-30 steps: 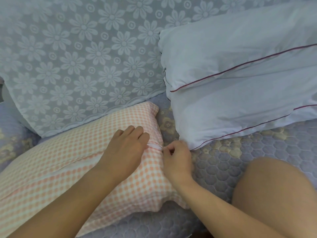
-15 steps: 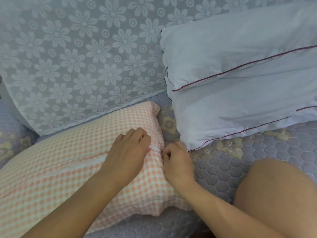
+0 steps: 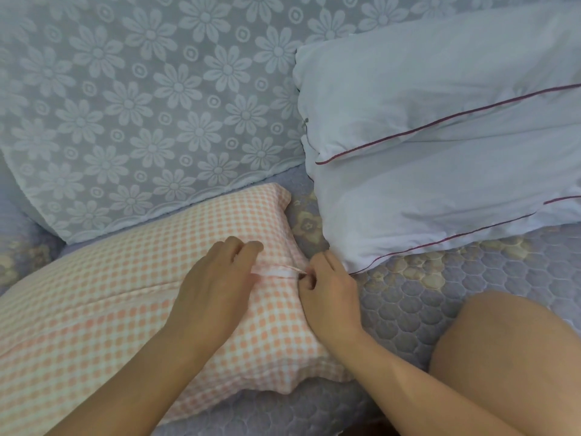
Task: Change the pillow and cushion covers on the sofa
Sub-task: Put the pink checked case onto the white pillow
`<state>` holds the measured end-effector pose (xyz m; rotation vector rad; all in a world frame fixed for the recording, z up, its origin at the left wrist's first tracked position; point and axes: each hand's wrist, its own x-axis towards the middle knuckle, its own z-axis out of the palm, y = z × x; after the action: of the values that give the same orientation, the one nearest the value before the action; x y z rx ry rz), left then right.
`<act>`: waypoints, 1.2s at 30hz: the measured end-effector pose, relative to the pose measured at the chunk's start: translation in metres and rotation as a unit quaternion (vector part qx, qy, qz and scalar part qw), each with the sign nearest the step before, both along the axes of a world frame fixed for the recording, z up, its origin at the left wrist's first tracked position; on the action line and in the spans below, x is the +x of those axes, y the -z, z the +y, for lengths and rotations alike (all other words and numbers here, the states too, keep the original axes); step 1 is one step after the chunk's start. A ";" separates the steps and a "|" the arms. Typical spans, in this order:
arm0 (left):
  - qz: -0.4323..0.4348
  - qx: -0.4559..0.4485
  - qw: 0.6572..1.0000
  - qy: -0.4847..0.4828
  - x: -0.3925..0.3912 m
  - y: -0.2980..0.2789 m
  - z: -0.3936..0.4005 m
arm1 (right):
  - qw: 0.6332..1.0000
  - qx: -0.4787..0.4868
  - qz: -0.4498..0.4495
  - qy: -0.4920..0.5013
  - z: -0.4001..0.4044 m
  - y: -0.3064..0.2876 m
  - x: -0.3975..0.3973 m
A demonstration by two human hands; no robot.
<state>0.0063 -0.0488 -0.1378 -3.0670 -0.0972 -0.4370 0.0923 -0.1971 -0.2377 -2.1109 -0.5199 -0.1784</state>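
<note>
Down on the quilted sofa seat [image 3: 440, 297], from the head camera, the orange checked pillow [image 3: 125, 309] lies flat, its far edge against the flowered lace backrest cover [image 3: 141, 105]. Left hand [image 3: 217, 284] rests on the pillow's right end, fingers curled down over the pale seam strip [image 3: 276, 271] — pinning the fabric there. Right hand [image 3: 327, 284] sits just beside it at the pillow's end, fingertips pinched on the tip of that strip. Just right of them — a white pillow with red piping [image 3: 440, 146] leans on the backrest. A bare knee [image 3: 509, 357] fills the lower right corner.
</note>
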 end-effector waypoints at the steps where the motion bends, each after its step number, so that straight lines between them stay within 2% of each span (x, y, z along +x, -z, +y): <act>1: 0.000 0.025 1.000 -0.003 -0.003 -0.001 0.004 | 1.000 0.002 -0.011 -0.003 -0.003 0.002 -0.004; 5: -0.003 0.095 0.995 0.044 -0.013 -0.001 0.008 | 0.998 0.029 -0.043 -0.042 -0.009 -0.008 -0.009; 7: -0.009 0.115 0.988 0.105 -0.019 0.005 0.006 | 0.986 0.064 -0.075 -0.132 -0.005 -0.028 -0.013; 9: -0.016 0.124 0.982 0.141 -0.027 0.010 0.007 | 0.963 0.031 -0.105 -0.244 0.003 -0.042 -0.021; 11: -0.029 0.104 0.991 0.079 -0.040 0.008 0.021 | 0.947 -0.035 -0.133 -0.290 0.015 -0.042 -0.025; 14: -0.028 0.074 0.992 -0.095 -0.086 -0.003 0.069 | 0.951 -0.073 -0.153 -0.258 0.028 -0.032 -0.021; 18: 0.005 0.110 0.958 -0.266 -0.166 -0.014 0.155 | 0.942 -0.103 -0.218 -0.233 0.042 -0.034 -0.018; 20: 0.027 0.131 0.939 -0.316 -0.193 -0.018 0.183 | 0.930 -0.120 -0.248 -0.244 0.051 -0.038 -0.023; 25: 0.110 0.115 0.933 -0.321 -0.221 -0.013 0.220 | 0.905 -0.122 -0.318 -0.253 0.080 -0.045 -0.032; 28: 0.021 0.108 0.941 -0.319 -0.244 -0.014 0.225 | 0.903 -0.099 -0.338 -0.247 0.086 -0.041 -0.033; 30: -0.053 0.099 0.955 -0.276 -0.265 -0.006 0.213 | 0.908 -0.085 -0.327 -0.248 0.082 -0.033 -0.030; 33: -0.083 0.089 0.962 -0.246 -0.289 0.019 0.195 | 0.901 -0.088 -0.336 -0.258 0.070 -0.017 -0.032; 36: -0.111 0.038 0.947 -0.300 -0.299 0.038 0.201 | 0.881 -0.060 -0.361 -0.301 0.066 -0.020 -0.045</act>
<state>-0.2924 0.1518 -0.1755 -2.6973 -0.9571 -0.7068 0.0474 -0.1307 -0.2182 -1.8406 -1.6337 -0.5892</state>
